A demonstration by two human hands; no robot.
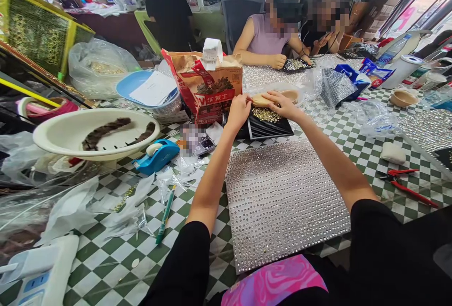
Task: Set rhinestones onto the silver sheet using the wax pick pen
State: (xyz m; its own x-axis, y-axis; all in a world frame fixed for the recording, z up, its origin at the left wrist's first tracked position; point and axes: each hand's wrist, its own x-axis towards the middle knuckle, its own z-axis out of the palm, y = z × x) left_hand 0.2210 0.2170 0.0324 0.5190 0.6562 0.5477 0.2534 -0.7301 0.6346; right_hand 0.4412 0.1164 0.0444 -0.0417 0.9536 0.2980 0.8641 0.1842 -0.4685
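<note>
1. L hand (239, 112) & R hand (278, 104) both on a tan oval (260, 100), right over a black ridged tray (270, 127)
2. R hand's fingers (277, 99) lie stretched across top of oval, L hand's fingers (245, 101) bunched at its L end; both touching it, neither spread wide off it, can't tell how firm the grip is
3. Gold studs (266, 115) heaped on tray just under oval, hands not on them
4. 2nd tan oval (291, 95) just past R hand, not touched
5. Big rhinestone sheet (282, 207) flat on checkered surface (116, 254), between person's forearms, a few loose gold bits near its front edge
6. L of hands: red & tan paper bag (203, 87) w/ white slip on top, blurred phone (201, 145), blue tape dispenser (157, 156), green pen (165, 214), white basin (67, 129) w/ dark braids (102, 132) in it
7. R side: red pliers (406, 186), white pad (393, 153), tan bowl (403, 99)
8. Far side: co-worker in lilac top (263, 37), that person's hands (278, 61) beside a black pad w/ gold studs (294, 64)
</note>
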